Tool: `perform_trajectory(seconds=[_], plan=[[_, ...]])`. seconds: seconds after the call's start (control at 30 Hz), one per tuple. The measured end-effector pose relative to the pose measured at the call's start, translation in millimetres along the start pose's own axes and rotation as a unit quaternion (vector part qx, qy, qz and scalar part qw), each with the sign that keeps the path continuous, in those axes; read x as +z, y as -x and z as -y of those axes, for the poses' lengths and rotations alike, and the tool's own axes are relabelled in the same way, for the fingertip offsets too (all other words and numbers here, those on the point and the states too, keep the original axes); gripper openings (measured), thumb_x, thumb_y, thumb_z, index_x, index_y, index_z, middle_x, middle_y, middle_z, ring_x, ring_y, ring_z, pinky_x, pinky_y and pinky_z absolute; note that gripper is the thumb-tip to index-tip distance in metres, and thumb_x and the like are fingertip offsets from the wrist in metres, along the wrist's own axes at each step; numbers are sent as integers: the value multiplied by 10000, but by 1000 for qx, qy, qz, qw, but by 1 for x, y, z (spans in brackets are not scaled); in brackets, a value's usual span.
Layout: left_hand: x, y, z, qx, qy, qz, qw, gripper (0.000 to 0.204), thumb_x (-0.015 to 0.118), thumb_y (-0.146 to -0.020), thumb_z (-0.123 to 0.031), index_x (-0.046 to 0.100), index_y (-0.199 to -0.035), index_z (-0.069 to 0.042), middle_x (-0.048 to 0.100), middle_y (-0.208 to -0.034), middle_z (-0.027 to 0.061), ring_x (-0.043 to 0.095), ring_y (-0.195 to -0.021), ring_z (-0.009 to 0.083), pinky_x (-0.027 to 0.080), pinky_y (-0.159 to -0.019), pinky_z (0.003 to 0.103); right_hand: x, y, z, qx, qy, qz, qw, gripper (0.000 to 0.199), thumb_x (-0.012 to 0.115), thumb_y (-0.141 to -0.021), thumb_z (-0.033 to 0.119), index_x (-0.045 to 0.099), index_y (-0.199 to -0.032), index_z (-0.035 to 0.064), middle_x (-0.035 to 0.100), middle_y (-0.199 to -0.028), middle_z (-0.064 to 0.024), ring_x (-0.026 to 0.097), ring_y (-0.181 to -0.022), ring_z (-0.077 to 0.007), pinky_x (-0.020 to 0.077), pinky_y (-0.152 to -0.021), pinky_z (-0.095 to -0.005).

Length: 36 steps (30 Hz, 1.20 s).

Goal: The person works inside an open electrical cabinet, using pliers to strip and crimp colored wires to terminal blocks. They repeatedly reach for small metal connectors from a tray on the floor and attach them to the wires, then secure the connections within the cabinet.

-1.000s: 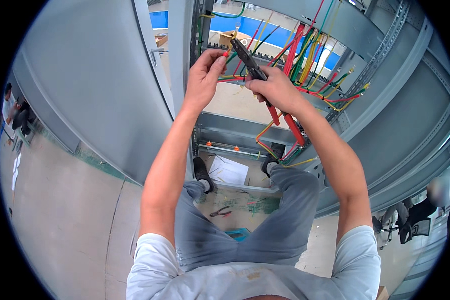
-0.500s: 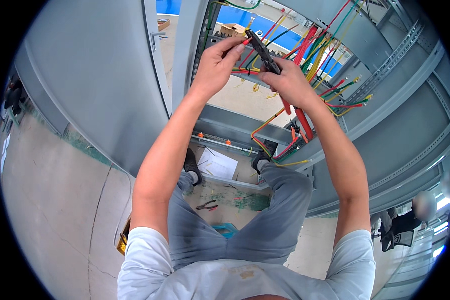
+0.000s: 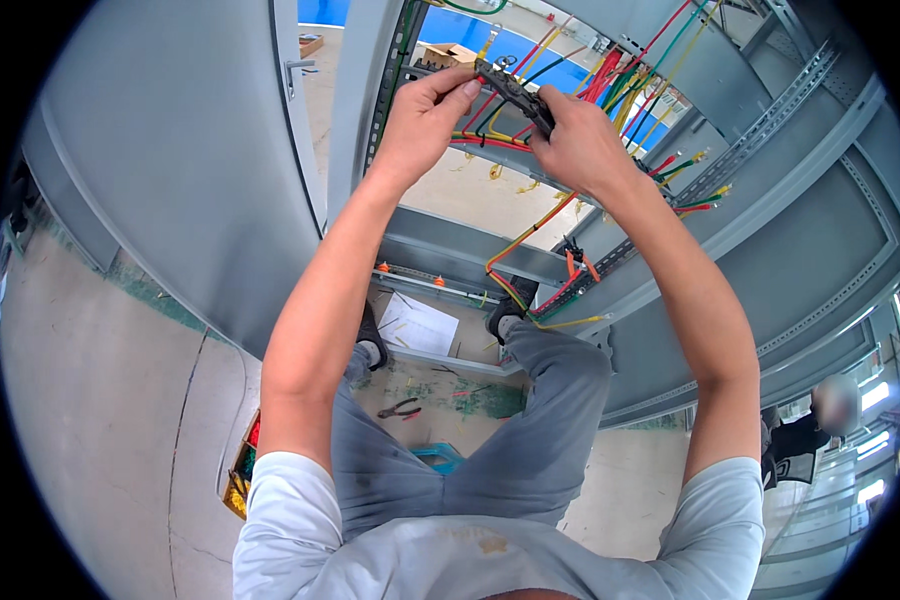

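Observation:
Inside a grey metal cabinet frame, my right hand (image 3: 585,145) is wrapped round black-headed crimping pliers (image 3: 515,94), whose handles are hidden behind the hand and forearm. The plier head points up and to the left. At its tip my left hand (image 3: 418,130) pinches a small red piece, apparently a red wire end (image 3: 480,80), between thumb and fingers. It touches or almost touches the jaws; exactly how it sits there is too small to tell. Red, green and yellow wires (image 3: 610,85) hang in bundles just beyond my right hand.
A grey cabinet door (image 3: 180,150) stands at the left. White paper (image 3: 418,324) lies on the cabinet base between my feet. Another pair of pliers (image 3: 400,409) and a blue tray (image 3: 440,457) are on the floor. A box (image 3: 238,470) with coloured parts sits left; a person (image 3: 805,435) is far right.
The pliers have tilted flatter, and their red handles, seen before, are now out of sight behind my right hand and forearm. Both hands have shifted slightly in view, along with the whole scene.

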State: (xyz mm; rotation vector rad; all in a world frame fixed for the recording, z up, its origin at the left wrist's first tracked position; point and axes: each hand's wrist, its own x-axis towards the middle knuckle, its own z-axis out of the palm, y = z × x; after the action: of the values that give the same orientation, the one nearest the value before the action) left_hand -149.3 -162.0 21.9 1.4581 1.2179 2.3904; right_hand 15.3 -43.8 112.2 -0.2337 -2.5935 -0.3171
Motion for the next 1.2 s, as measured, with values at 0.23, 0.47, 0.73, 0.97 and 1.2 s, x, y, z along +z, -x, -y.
perform_trajectory(seconds=[0.23, 0.47, 0.73, 0.97, 1.2], plan=[[-4, -1, 3, -16, 34, -1, 999, 240, 657, -1021, -185, 703, -1126, 26, 629, -847, -16, 527, -776, 72, 442, -705, 242, 0, -8, -3, -14, 11, -2, 1000, 239, 670, -796, 131, 610, -981, -8, 680, -847, -251, 676, -828, -451, 554, -758, -519], [-14, -1, 18, -12, 27, -10, 1000, 274, 648, -1014, -164, 696, -1192, 38, 621, -822, -24, 538, -790, 70, 459, -725, 236, 14, -20, -8, -16, 19, 21, 999, 255, 688, -810, 151, 619, -1019, 22, 668, -825, -258, 658, -812, -467, 536, -718, -524], [56, 98, 33, -93, -58, -100, 989, 616, 770, -893, -160, 516, -1432, -5, 601, -1331, 142, 586, -1224, 248, 458, -1060, 387, 28, -24, 12, -13, 22, 5, 1000, 257, 684, -771, 189, 648, -948, 7, 700, -788, -216, 701, -784, -424, 569, -716, -530], [198, 35, 46, -82, 321, -76, 941, 656, 649, -1030, -300, 302, -1526, -48, 560, -1390, 107, 538, -1272, 199, 449, -1077, 422, 31, -31, 22, 14, 43, 37, 998, 279, 702, -779, 213, 671, -961, 3, 696, -782, -224, 708, -792, -412, 576, -735, -516], [221, 8, 86, -23, 524, -151, 838, 338, 481, -1106, -389, 520, -877, -143, 532, -763, -12, 559, -726, 151, 488, -794, 368, 27, -39, 36, -16, 19, 41, 999, 252, 595, -786, 148, 712, -945, -9, 721, -842, -248, 734, -791, -418, 602, -722, -498]])
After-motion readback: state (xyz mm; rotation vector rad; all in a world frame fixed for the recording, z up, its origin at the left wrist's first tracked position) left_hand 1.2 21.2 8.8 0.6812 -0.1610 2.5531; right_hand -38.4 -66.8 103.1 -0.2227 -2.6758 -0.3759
